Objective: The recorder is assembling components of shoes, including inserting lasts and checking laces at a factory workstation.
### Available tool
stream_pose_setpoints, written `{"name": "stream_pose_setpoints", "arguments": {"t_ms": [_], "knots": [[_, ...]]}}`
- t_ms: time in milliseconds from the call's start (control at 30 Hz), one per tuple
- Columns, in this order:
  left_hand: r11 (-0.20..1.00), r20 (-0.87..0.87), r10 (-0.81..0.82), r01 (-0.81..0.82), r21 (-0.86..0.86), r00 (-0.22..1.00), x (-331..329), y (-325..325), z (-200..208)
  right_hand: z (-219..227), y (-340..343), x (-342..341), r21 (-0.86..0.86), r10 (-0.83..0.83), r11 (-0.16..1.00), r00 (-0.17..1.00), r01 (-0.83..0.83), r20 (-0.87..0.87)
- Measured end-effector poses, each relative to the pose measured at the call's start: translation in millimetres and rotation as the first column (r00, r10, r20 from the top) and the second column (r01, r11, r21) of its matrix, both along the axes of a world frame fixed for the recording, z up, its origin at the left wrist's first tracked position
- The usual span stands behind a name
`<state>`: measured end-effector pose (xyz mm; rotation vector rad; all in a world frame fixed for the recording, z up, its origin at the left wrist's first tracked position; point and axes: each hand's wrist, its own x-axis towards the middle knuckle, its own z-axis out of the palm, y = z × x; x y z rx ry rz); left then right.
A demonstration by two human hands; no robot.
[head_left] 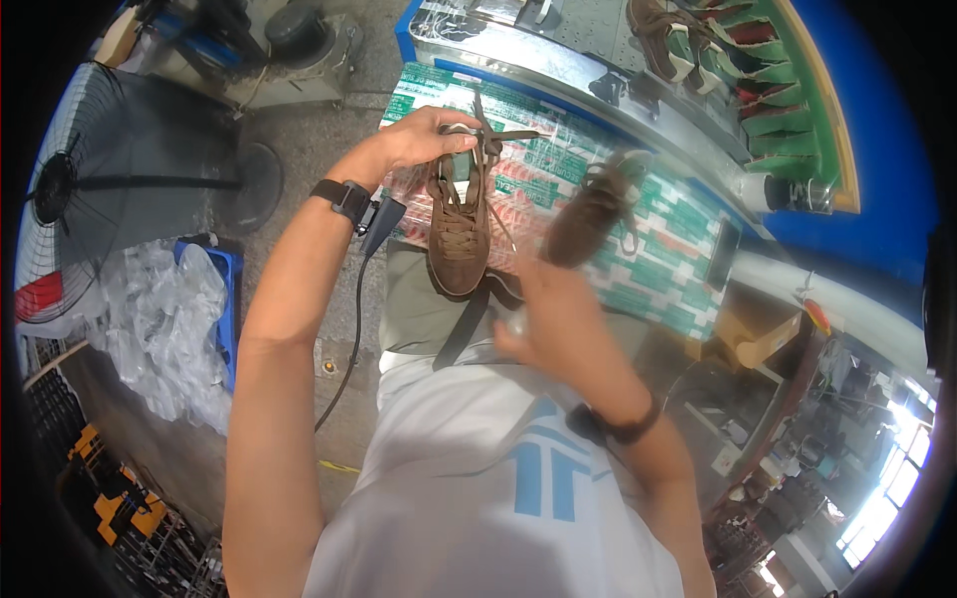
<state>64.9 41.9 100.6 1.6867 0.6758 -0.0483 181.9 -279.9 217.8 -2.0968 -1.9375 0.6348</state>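
Observation:
A brown lace-up sneaker (459, 244) lies on the worktop's near edge, toe toward me and laces up. My left hand (424, 142) is closed on its heel and collar, with a greenish insole showing inside. Loose brown lace ends (513, 135) stick out beside my fingers. To the right of the toe, my right hand (558, 314) is curled and smeared by motion. Something small and pale shows by its thumb, too blurred to name. A thin strand runs from the shoe's side toward this hand. Beyond it rests a second brown shoe (588, 219), also blurred.
Green-and-white printed tape covers the worktop (678, 269). Behind it runs a metal-edged conveyor (558, 65) with another brown shoe (666, 40) and a green rack (783, 120) of shoe parts. On the left are a fan (55, 189) and a blue crate (231, 299) with clear plastic bags.

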Motion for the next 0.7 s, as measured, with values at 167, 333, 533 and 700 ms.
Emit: {"name": "stream_pose_setpoints", "arguments": {"t_ms": [167,333,533,700], "knots": [[0.999,-0.058,0.036,-0.034,0.034,0.998,5,1,1,-2,-16,13,-0.126,-0.096,0.99,0.94,0.057,-0.328],[0.998,-0.05,0.061,-0.062,-0.01,0.997,4,-5,4,-50,23,3,0.042,-0.174,0.975,0.863,0.22,-0.474],[0.991,-0.075,0.134,-0.135,0.0,0.988,4,-16,13,-54,29,0,0.035,-0.152,0.982,0.896,0.183,-0.418],[0.99,-0.043,0.137,-0.136,0.022,0.99,1,-14,9,-38,12,-7,0.103,-0.028,0.993,0.977,0.05,-0.212]]}}
